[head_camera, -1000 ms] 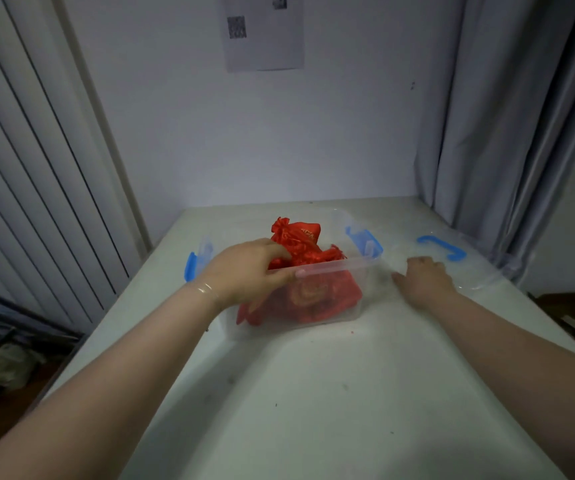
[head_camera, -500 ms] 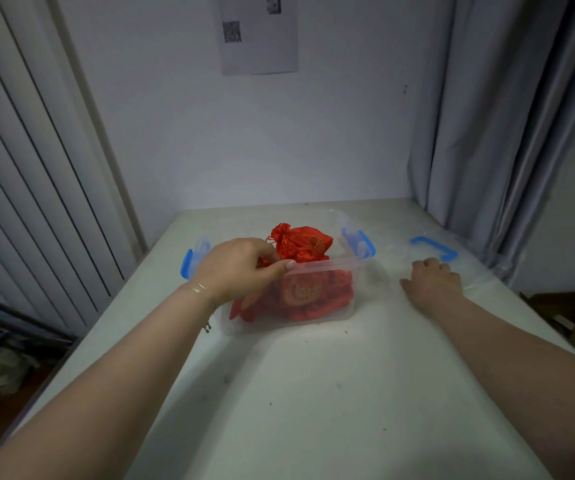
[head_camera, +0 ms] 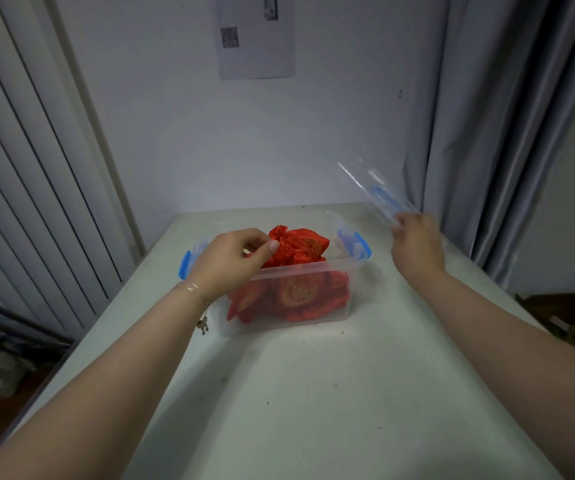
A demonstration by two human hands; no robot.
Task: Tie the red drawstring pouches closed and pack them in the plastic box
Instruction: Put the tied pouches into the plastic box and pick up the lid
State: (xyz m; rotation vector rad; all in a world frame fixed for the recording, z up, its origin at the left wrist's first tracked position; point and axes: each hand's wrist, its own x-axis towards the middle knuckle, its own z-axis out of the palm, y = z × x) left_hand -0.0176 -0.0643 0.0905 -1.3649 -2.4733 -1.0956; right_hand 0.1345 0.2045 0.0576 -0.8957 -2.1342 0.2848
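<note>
A clear plastic box [head_camera: 344, 271] with blue side clips stands at the middle of the white table [head_camera: 313, 393]. Several red drawstring pouches [head_camera: 299, 292] with gold print fill it, and the top pouch [head_camera: 301, 245] sticks up above the rim. My left hand [head_camera: 230, 261] rests over the box's left side, its fingers curled and its thumb tip touching that top pouch. My right hand [head_camera: 417, 244] grips the clear lid [head_camera: 376, 192] with a blue handle by one edge and holds it tilted up in the air, right of the box.
A grey curtain [head_camera: 507, 133] hangs close at the right, just behind the raised lid. Vertical blinds [head_camera: 36, 168] run along the left. A paper sheet [head_camera: 254, 36] with a QR code is on the back wall. Dark clutter lies on the floor at both sides.
My right hand has taken the lid off the table and raised it, tilted, into the air. My left hand has stayed on the top pouch, its fingers shifting slightly.
</note>
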